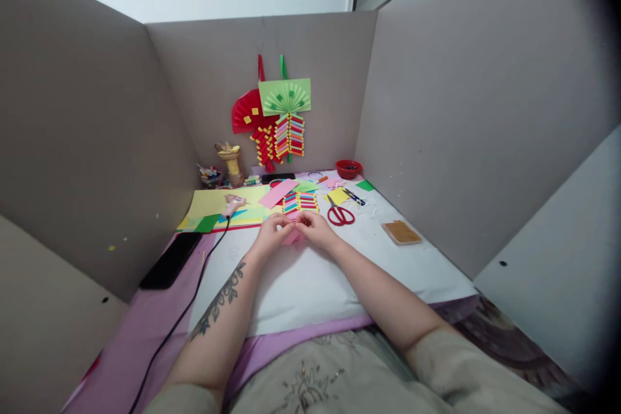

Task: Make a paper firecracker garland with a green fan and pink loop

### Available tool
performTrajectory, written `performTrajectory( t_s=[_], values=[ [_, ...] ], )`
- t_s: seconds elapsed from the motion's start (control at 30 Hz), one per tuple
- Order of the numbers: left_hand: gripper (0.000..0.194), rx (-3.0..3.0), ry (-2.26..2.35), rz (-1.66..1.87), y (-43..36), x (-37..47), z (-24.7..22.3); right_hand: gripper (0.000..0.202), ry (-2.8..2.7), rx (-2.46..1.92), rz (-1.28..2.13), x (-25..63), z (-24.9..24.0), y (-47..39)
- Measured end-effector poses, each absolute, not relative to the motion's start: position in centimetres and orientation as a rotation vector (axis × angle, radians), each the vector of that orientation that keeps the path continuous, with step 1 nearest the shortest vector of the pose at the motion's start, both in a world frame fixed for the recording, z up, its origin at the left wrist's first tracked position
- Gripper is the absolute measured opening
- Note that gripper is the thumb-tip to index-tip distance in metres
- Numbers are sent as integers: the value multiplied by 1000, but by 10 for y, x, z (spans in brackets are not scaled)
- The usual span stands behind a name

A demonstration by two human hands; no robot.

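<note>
A small pink paper piece [292,237] is pinched between my left hand [274,233] and my right hand [313,228], whose fingertips nearly meet over the white sheet. Just beyond them lies a row of small rolled paper tubes [301,202] in several colours with yellow ends. A pink paper strip [279,193] rests slantwise behind my left hand. Red-handled scissors [340,214] lie right of my right hand, beside a yellow paper square [337,196]. To the left, a pink glue gun [233,204] sits on yellow paper [198,206].
A black phone [172,261] and the glue gun's cord [194,297] are at left. A brown pad [402,232] lies at right; a red bowl [348,169] stands at the back. Red [246,113] and green [286,97] paper ornaments hang on the rear partition [334,65].
</note>
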State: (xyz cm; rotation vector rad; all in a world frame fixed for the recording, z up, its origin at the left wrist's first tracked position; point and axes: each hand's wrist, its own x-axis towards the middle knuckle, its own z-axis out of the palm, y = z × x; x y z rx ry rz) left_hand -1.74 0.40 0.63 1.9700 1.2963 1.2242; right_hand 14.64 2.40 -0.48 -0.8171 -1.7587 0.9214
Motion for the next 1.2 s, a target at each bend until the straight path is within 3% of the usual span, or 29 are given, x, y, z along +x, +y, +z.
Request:
performTrajectory(
  t_s=[0.4,0.8,1.2],
  values=[
    [20,1656,1170,1089,-5,-15,17,15,-1713,-758,1057,145,-13,27],
    [13,1712,1267,1160,-2,-10,11,10,-1770,-819,775,146,-11,24],
    [19,1733,1172,1142,1,-17,8,13,-1706,-754,949,146,-10,26]
  ],
)
